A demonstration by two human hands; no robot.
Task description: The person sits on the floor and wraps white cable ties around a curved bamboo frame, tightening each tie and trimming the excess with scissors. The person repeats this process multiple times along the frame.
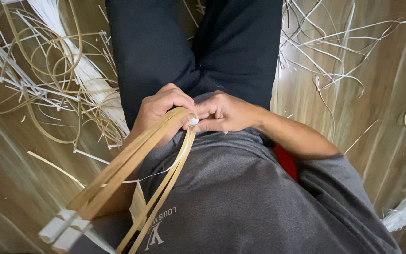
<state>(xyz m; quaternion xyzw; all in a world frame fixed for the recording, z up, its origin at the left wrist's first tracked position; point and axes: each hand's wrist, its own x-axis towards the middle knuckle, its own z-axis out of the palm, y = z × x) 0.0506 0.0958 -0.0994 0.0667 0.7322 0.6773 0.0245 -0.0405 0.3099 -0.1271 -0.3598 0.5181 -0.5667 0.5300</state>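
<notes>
Head cam looks down at a person's lap. L hand (160, 110) is curled shut round a bundle of tan cane strips (132, 162), fingers wrapped over the top where the strips bend into a loop. R hand (222, 113) sits just beside it, touching; thumb & forefinger pinched tight on a small white bit (193, 122) at the loop's bend, prob. tape or a tie, can't tell which. So both grips are closed: L on the strips, R on the white bit at the strips' end.

The strips run from the hands down to the lower left, over a grey shirt (240, 197), & end near the bottom edge at some white flat pieces (62, 226), blurred. A thin pale strand (165, 170) hangs off the bundle across the shirt.

Dark trousers (193, 42) fill the top centre. A red patch (285, 162) shows under the R forearm. Wooden floor (391, 94) all round. On it, upper left, a tangle of loose cane loops and white offcuts (52, 70); upper right, thinner pale scraps (325, 47), well apart from the hands.
</notes>
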